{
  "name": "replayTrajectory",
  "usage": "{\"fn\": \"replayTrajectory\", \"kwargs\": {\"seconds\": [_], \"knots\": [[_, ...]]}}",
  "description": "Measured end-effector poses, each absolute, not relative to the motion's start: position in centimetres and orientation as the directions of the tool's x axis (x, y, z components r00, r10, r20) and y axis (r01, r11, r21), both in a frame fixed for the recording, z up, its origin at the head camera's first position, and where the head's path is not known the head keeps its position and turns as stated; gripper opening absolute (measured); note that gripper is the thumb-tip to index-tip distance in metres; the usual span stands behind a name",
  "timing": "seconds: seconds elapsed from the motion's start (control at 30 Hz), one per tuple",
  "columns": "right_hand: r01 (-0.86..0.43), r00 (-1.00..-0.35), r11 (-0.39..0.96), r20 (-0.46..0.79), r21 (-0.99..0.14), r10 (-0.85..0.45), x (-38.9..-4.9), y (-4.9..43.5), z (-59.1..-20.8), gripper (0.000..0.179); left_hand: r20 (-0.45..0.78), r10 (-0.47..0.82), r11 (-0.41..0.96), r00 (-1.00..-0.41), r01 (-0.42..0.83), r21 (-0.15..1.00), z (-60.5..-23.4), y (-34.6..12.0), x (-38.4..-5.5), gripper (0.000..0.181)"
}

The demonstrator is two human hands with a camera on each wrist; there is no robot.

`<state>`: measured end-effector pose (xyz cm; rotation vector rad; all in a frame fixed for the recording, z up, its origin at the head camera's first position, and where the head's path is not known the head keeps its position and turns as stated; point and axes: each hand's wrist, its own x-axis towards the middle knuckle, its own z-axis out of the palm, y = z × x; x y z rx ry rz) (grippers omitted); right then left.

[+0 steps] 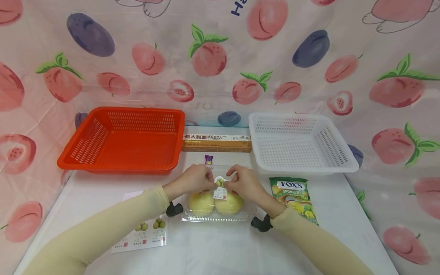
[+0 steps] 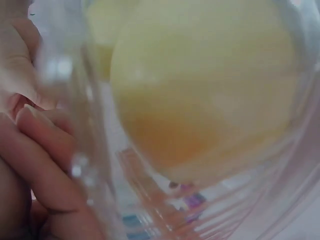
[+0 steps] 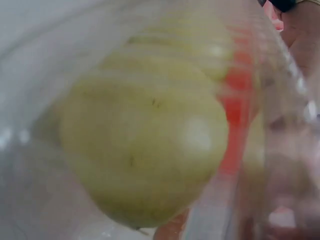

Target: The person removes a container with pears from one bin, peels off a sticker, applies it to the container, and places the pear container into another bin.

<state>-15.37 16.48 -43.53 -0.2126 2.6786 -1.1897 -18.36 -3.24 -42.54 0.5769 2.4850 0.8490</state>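
Site class: staged tabletop station — whether in a home, shop or studio cannot be determined. A fruit-print cloth (image 1: 220,53) encloses the rear and both sides, concealing the room beyond. The work surface is a white table (image 1: 220,248). Two plastic baskets stand at the rear: red basket (image 1: 120,167) left, white basket (image 1: 306,168) right. Packaged food is laid out: pasta box (image 1: 216,145), Fox's bag (image 1: 290,191), fruit box (image 1: 220,219). Black wrist units (image 1: 175,209) — one per wrist — indicate a recording set-up.
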Motion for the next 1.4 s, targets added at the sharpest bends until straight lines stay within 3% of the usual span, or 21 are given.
{"fn": "replayTrajectory", "kwargs": {"seconds": [0.17,0.37,0.6,0.83,1.07,1.17,1.27,1.4], "knots": [[-0.034,-0.968,0.635,-0.133,-0.772,-0.213,-15.5,16.7,-43.7,0.023,-0.203,0.55,0.694,-0.81,0.308,0.651,-42.7,-3.7,-18.0,0.02],[0.03,-0.962,0.414,-0.138,-0.91,-0.235,-15.3,18.6,-44.4,0.018,-0.05,0.618,0.563,-0.785,0.398,0.724,-42.4,-5.8,-17.3,0.012],[0.042,-0.985,0.187,-0.072,-0.982,-0.159,-14.4,23.1,-43.9,0.032,0.069,0.52,0.474,-0.851,0.355,0.806,-43.2,-9.4,-16.1,0.005],[-0.101,-0.994,0.093,0.105,-0.991,0.037,-13.9,29.7,-42.6,0.029,0.091,0.419,0.535,-0.903,0.326,0.78,-44.5,-11.6,-14.2,0.029],[-0.248,-0.93,-0.117,0.203,-0.962,0.306,-13.4,35.9,-42.2,0.018,0.098,0.385,0.535,-0.918,0.309,0.786,-45.3,-12.4,-12.8,0.053],[-0.326,-0.852,-0.096,0.248,-0.94,0.461,-13.4,38.1,-42.3,0.016,0.063,0.384,0.512,-0.921,0.269,0.816,-45.9,-12.5,-12.7,0.061],[-0.351,-0.742,0.032,0.299,-0.936,0.6,-13.6,39.9,-42.6,0.018,0.027,0.391,0.489,-0.92,0.232,0.841,-46.4,-12.6,-12.5,0.07],[-0.164,-0.625,0.333,0.359,-0.929,0.693,-13.5,42.0,-42.8,0.022,-0.032,0.412,0.472,-0.911,0.183,0.863,-46.9,-12.6,-12.1,0.083]]}}
